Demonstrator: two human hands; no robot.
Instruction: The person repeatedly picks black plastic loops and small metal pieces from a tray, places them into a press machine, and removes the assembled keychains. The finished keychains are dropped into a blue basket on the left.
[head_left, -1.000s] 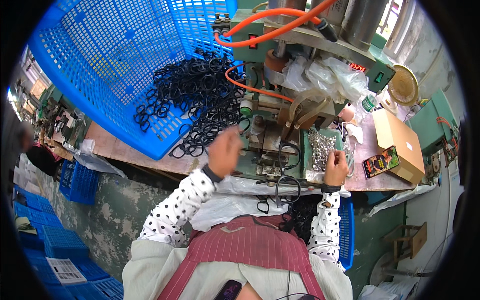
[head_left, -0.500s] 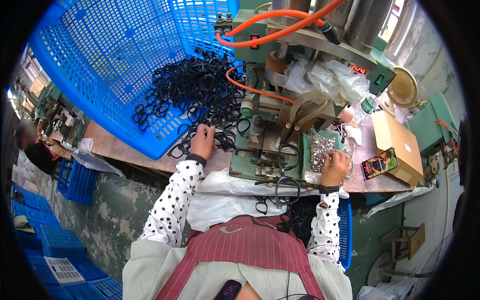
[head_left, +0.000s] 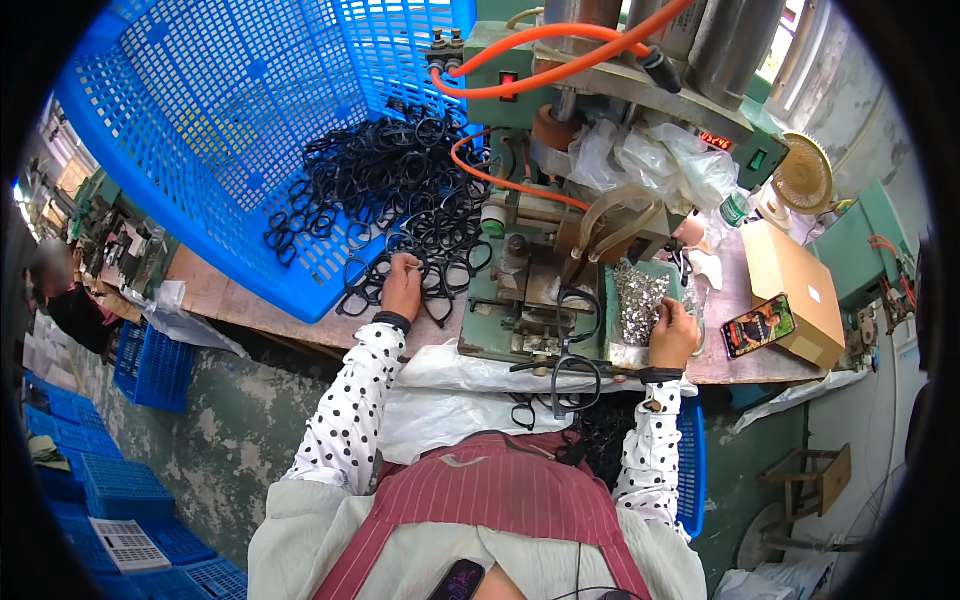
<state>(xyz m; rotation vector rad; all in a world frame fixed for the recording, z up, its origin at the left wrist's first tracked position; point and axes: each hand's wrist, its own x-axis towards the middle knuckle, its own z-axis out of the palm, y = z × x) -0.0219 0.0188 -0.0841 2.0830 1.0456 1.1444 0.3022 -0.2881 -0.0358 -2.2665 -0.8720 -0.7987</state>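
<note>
At the near edge of a heap of black eyeglass frames (head_left: 395, 165), my left hand (head_left: 402, 290) is closed, its fingertips pinching one of the frames. Loose frames lie on both sides of those fingers. My right hand (head_left: 675, 335) has its fingers drawn together over the right side of a tray (head_left: 626, 354) of small shiny metal parts (head_left: 640, 300). Anything between those fingertips is too small to make out. Between my hands, a black eyeglass frame (head_left: 576, 388) hangs from the front of the green press machine (head_left: 490, 335).
A large blue basket (head_left: 230, 200) lies tipped toward the bench, frames spilling out. Orange hoses (head_left: 560, 75) cross the machine's top. Right of the tray are a phone (head_left: 758, 327) and a cardboard box (head_left: 795, 290). Another person (head_left: 75, 300) sits at far left.
The left hand's fingers have drawn together, and frames beside it have shifted toward the machine. My right hand has moved slightly right and down, its fingers now pinched.
</note>
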